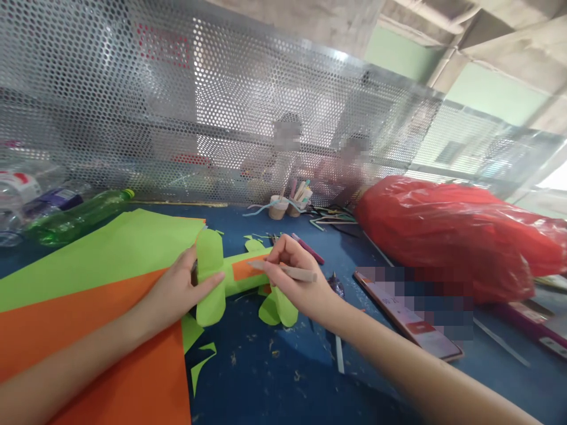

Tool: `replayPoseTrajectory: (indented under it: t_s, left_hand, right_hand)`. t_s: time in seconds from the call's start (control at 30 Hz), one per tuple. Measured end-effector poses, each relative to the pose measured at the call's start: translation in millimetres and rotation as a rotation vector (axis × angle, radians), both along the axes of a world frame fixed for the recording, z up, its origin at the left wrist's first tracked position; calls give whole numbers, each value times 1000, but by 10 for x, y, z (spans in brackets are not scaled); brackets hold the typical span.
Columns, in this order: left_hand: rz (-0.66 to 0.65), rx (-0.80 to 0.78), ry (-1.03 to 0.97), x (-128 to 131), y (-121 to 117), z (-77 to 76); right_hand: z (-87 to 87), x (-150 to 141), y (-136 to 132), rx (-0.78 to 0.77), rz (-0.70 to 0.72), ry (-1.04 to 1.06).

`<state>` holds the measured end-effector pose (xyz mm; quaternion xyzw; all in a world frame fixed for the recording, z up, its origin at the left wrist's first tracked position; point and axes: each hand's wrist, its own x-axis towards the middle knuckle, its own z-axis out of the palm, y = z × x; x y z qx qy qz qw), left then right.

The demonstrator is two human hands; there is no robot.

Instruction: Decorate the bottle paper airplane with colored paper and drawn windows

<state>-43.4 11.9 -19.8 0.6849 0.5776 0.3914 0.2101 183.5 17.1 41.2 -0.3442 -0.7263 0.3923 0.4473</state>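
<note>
A green paper model (230, 276) with a rolled body, an orange band and rounded flaps lies on the blue table (283, 366). My left hand (177, 289) is closed on its wing-shaped flap (209, 277), thumb on top. My right hand (295, 277) pinches a flat wooden stick (286, 271) and holds its tip against the orange band. More rounded green flaps (279, 308) hang under my right hand.
Green (110, 251) and orange (88, 348) paper sheets lie at the left, with paper scraps (201, 363) nearby. Plastic bottles (75, 218) sit at far left. A red plastic bag (452, 236), a flat box (407, 316), and cups of sticks (287, 203) stand before a perforated metal screen.
</note>
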Motion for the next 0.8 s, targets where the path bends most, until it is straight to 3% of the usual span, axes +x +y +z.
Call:
replayPoseTrajectory:
  t_s: [0.2,0.53,0.8]
  left_hand:
    - [-16,-56,-32,-6,-14,-22]
    - [-20,-54,-38,-5,-26,-11]
    - [-23,-91,-34,-21,-35,-5]
  right_hand:
    - [-119,-62,61,29,-90,55]
    - [-142,-54,38,10,-73,15]
    - [47,74,83,105,-343,207]
